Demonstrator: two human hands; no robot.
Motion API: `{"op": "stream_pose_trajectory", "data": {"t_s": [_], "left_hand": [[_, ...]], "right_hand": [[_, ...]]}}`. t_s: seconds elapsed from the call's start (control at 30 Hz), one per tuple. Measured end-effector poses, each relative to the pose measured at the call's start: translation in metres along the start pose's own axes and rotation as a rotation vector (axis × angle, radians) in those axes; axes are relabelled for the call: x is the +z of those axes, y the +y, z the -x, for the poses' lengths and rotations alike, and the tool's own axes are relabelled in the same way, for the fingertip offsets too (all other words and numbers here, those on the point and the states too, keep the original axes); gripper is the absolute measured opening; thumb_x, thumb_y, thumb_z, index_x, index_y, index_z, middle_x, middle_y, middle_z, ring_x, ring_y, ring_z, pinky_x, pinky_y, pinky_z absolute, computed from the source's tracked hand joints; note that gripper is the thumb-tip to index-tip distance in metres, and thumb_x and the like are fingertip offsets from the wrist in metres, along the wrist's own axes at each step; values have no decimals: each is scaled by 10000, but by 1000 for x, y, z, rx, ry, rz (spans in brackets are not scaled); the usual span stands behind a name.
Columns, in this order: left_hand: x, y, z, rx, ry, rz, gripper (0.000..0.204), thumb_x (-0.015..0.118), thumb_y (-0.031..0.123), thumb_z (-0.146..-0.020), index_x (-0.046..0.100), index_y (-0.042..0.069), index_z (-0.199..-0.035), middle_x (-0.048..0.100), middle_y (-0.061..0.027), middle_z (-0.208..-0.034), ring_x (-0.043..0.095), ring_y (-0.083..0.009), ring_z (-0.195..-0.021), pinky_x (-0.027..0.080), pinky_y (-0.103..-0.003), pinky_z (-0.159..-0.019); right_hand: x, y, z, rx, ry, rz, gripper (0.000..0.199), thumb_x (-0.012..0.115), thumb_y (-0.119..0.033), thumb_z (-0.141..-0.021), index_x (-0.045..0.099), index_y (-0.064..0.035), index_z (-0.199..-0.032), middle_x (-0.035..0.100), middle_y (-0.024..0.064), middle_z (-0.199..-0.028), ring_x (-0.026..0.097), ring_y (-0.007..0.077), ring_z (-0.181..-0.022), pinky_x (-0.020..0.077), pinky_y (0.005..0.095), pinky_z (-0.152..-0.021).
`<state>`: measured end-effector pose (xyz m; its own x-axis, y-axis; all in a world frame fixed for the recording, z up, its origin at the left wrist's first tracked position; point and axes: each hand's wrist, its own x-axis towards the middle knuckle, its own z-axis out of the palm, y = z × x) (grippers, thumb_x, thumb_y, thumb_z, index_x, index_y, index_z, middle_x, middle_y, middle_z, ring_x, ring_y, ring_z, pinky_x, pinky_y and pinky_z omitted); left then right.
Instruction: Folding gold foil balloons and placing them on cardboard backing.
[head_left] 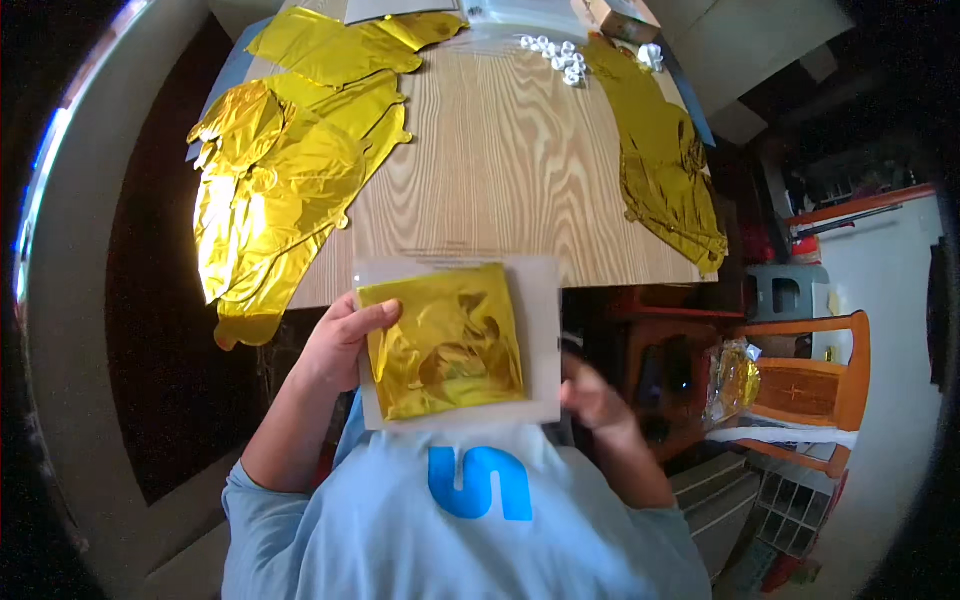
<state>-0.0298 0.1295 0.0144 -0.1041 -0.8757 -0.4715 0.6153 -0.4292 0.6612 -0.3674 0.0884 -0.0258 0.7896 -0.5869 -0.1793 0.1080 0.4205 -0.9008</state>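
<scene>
A clear, pale-edged plastic bag point(541, 340) is held up in front of my chest, just off the near edge of the table. Inside it lies a folded gold foil balloon point(450, 345), shiny and creased into a rough square. My left hand point(350, 335) grips the bag at its left side, thumb on the front over the gold foil and the other fingers behind. By the bag's lower right edge is my right hand point(597, 400), smeared by motion; whether its fingers touch the bag does not show.
Flat gold foil balloons point(290, 190) overlap along the wooden table's point(490, 170) left side, one hanging over the near edge. Another gold foil balloon point(665, 150) lies on the right. Small white pieces point(560, 55), clear bags point(525, 15) and a cardboard box point(618, 18) sit at the back. A wooden chair point(800, 390) stands right.
</scene>
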Motion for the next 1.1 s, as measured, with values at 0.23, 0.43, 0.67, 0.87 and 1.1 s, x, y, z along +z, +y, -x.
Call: {"op": "stream_pose_trajectory", "data": {"t_s": [0.23,0.43,0.67,0.87,1.1], "left_hand": [[27,-5,1,-149,-32,-144,356,649,143,-982,588,-3,-1301,688,-92,-1205,661,-185,-1095,548,-368,-946],[23,-23,51,-151,-52,-190,507,686,256,-974,535,19,-1396,644,-76,-1308,603,-182,-1187,484,-367,-1014],[11,-14,68,-463,-63,-237,518,713,272,-955,557,4,-1370,644,-80,-1314,611,-166,-1169,489,-349,-994],[-1,1,9,7,-33,30,654,725,169,-912,422,-22,-1459,608,-112,-1355,600,-198,-1217,476,-374,-1046],[13,-42,44,-37,27,-5,594,590,64,-996,327,51,-1528,536,-76,-1435,505,-191,-1328,389,-380,-1128]], "right_hand": [[11,-39,-57,-53,585,-32,373,539,-253,-1049,574,-5,-1325,643,33,-1176,558,97,-1079,429,285,-982],[40,-43,-27,-3,522,-80,304,500,-187,-1067,553,-2,-1302,646,45,-1194,563,104,-1116,435,289,-998],[47,-36,-3,111,488,-291,337,479,-169,-1076,500,-11,-1373,637,71,-1260,584,149,-1165,445,316,-1029],[6,-33,-45,104,345,-188,306,502,-183,-1070,558,-3,-1312,643,41,-1241,585,105,-1093,464,293,-971],[27,-26,-3,256,467,-127,348,513,-192,-1068,530,-7,-1362,648,45,-1205,588,112,-1098,457,297,-987]]}}
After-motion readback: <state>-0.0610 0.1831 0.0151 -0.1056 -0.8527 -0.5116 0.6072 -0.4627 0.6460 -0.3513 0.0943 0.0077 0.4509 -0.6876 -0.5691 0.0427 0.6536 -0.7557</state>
